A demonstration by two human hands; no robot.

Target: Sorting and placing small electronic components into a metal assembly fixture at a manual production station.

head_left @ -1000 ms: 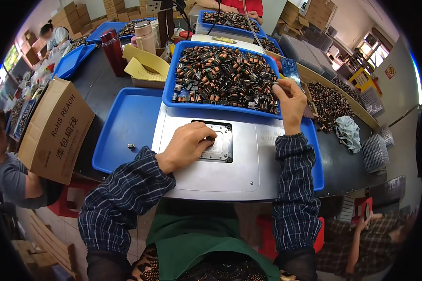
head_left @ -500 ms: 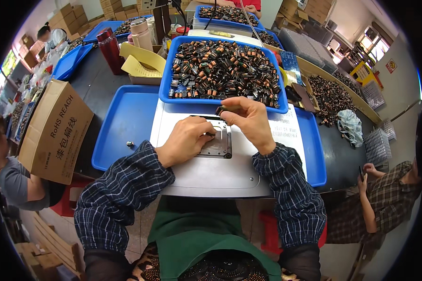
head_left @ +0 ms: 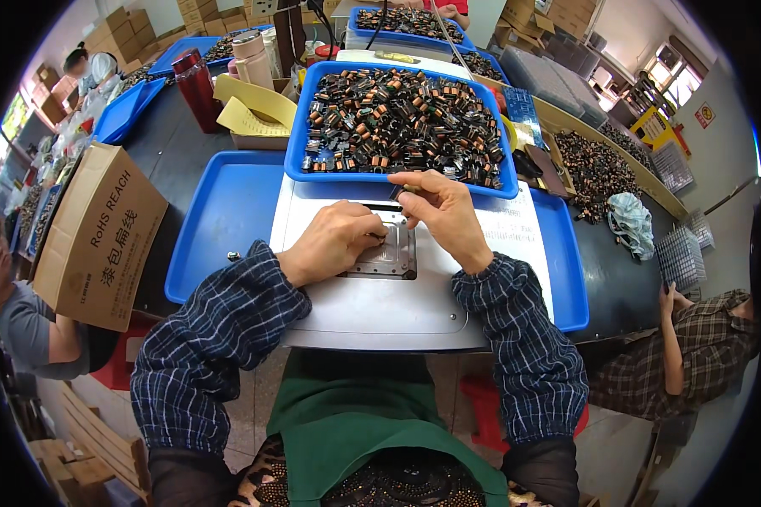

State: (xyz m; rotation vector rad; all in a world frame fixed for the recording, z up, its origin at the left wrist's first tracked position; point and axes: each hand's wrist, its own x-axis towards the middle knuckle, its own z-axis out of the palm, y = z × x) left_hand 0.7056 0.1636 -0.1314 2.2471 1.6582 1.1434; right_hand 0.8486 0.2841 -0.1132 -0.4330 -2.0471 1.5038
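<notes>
A silver metal plate (head_left: 386,269) with screws is set into the white and silver machine top (head_left: 380,314) in front of me. Over its left side, my left hand (head_left: 334,243) has thumb and fingers pinched together; whatever lies between them is hidden. Just beyond the plate, my right hand (head_left: 445,216) pinches a small dark coil part (head_left: 396,193) between thumb and forefinger. That part is close to the near rim of a blue tray (head_left: 402,178), which is heaped with copper-wound black coils (head_left: 406,127).
A blue tray (head_left: 220,211) at left holds one loose coil (head_left: 233,256); another blue tray (head_left: 569,279) lies at right. Beyond stand a red bottle (head_left: 197,91), yellow paper (head_left: 260,108) and more coils (head_left: 596,173). A cardboard box (head_left: 101,237) stands left. People sit on both sides.
My right hand has shifted slightly left, still pinching the dark part. My left hand stays over the plate, its fingers a little higher. At right, another person's hands have moved closer together.
</notes>
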